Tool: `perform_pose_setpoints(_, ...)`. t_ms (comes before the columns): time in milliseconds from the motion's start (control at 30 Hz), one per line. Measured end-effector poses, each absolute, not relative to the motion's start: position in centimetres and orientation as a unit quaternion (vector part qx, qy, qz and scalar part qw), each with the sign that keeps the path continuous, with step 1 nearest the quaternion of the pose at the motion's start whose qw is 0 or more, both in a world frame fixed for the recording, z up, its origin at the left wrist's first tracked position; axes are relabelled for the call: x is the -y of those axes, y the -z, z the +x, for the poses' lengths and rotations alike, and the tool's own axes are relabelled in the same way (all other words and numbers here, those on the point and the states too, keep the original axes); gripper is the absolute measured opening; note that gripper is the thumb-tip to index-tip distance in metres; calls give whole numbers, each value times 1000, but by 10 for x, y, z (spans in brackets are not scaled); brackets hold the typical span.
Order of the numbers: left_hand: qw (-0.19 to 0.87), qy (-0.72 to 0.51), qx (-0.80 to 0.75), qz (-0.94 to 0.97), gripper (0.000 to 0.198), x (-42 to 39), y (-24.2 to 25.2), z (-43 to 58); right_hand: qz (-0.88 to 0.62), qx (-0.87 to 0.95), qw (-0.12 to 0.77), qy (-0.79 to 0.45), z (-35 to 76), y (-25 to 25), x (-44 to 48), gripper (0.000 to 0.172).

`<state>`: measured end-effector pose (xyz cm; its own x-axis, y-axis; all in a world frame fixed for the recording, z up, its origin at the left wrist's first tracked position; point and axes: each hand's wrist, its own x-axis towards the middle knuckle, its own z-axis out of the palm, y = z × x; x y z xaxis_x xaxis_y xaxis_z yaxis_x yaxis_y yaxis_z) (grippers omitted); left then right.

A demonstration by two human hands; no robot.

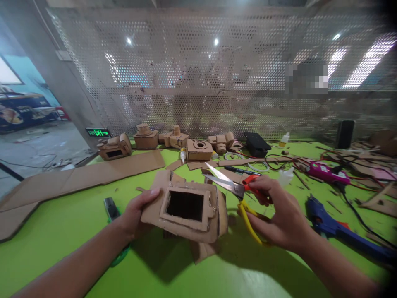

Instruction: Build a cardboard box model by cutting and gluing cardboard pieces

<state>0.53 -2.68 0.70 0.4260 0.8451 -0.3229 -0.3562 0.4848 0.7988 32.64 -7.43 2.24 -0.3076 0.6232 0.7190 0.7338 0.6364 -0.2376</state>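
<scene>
My left hand (139,211) grips a cardboard model camera (189,229) by its left end, thumb on the face toward me. A raised cardboard frame surrounds a dark rectangular opening on that face. In my right hand (279,215) are scissors (237,190) with one red and one yellow handle. Their blades are spread apart and point up and left, just above the model's upper right corner. Beneath my left forearm lies a green cutter (112,209), partly covered. A cardboard piece (203,250) shows under the model.
Several cardboard camera models (198,150) line the back of the green table (248,273). Long cardboard strips (83,171) lie at left. A blue glue gun (338,227), a magenta power strip (328,173), cables and scraps occupy the right. Behind stands a perforated metal screen (186,82).
</scene>
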Motion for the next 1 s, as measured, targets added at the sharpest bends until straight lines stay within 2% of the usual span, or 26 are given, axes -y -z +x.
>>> perform_pose_setpoints(500, 736, -399, -416, 355, 54, 27, -7, 4, -398, 811, 417, 96, 329, -21, 76, 34)
perform_pose_setpoints(733, 745, -386, -379, 392, 49, 26, -3, 0, -408, 802, 422, 111, 328, -23, 73, 27)
perform_pose_setpoints(1000, 746, -400, -362, 390, 46, 24, 0, -1, -401, 793, 426, 168, 336, -24, 71, 27)
